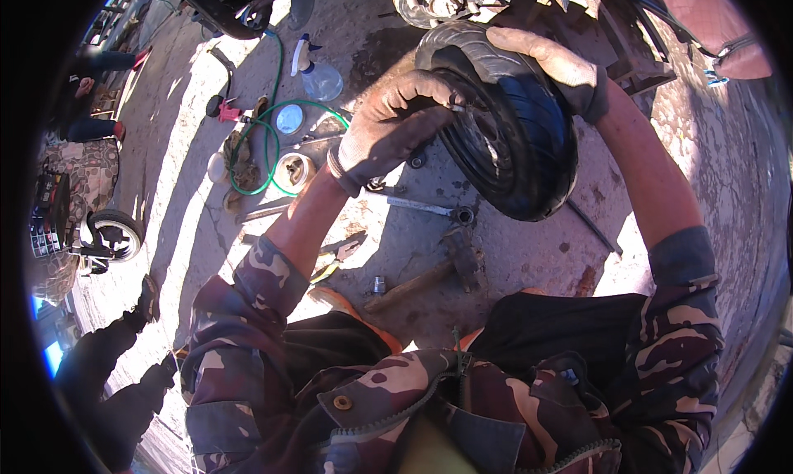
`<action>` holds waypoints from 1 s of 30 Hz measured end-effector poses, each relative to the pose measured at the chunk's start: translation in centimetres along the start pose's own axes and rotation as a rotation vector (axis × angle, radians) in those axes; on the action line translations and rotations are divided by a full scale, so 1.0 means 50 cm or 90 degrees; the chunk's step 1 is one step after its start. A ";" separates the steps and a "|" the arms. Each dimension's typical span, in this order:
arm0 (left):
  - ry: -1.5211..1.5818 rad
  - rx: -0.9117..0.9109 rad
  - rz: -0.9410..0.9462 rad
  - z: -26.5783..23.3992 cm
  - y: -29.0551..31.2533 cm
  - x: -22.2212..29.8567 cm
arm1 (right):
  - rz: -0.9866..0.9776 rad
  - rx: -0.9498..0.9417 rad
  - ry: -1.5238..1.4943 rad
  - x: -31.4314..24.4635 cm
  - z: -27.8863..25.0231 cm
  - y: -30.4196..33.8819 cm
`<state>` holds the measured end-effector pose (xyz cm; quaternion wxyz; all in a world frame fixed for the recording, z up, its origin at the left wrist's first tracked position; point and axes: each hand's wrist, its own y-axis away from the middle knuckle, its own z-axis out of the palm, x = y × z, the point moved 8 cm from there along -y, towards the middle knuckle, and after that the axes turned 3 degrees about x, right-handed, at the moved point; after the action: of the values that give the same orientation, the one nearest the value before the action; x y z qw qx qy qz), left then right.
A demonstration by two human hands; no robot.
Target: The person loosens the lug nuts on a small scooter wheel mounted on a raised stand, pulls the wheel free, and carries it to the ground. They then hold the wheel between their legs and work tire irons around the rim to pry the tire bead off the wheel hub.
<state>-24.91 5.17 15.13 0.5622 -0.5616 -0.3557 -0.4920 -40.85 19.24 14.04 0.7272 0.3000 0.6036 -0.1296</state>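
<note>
Rough grey concrete ground (pixel 529 259) is lying in bands of sun and shadow around the person seated across from me. Up in front of them, a black rubber tyre on a wheel (pixel 533 148) is tilting between two gloved hands. Their right hand (pixel 566 73) is clamping over the tread at the top, while the left hand (pixel 392 123) is bending its fingers in toward the wheel's centre; I cannot tell whether they are pinching anything there. Below, a long steel wrench (pixel 417 205) is resting near a wooden-handled hammer (pixel 425 284), and a small silver socket (pixel 379 285) is standing just beside the hammer's handle. Yellow-handled pliers (pixel 337 255) are lying farther left. Beyond the left hand, a clear spray bottle with a blue-and-white trigger (pixel 320 82) is standing near a thin green hose (pixel 277 61), which is looping past a round white tub (pixel 295 173).
</note>
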 end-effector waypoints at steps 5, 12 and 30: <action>-0.034 0.001 0.018 0.003 -0.002 0.012 | 0.068 -0.007 -0.116 0.004 0.010 0.010; 0.000 0.095 -0.104 -0.019 0.002 -0.015 | -0.065 -0.013 0.067 -0.026 0.010 0.008; -0.246 0.016 -0.204 -0.033 -0.032 -0.001 | 0.067 0.043 -0.044 -0.001 0.008 0.012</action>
<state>-26.69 3.73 15.35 0.4056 -0.5741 -0.5473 -0.4542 -40.21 19.46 14.32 0.7428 0.3512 0.5568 -0.1220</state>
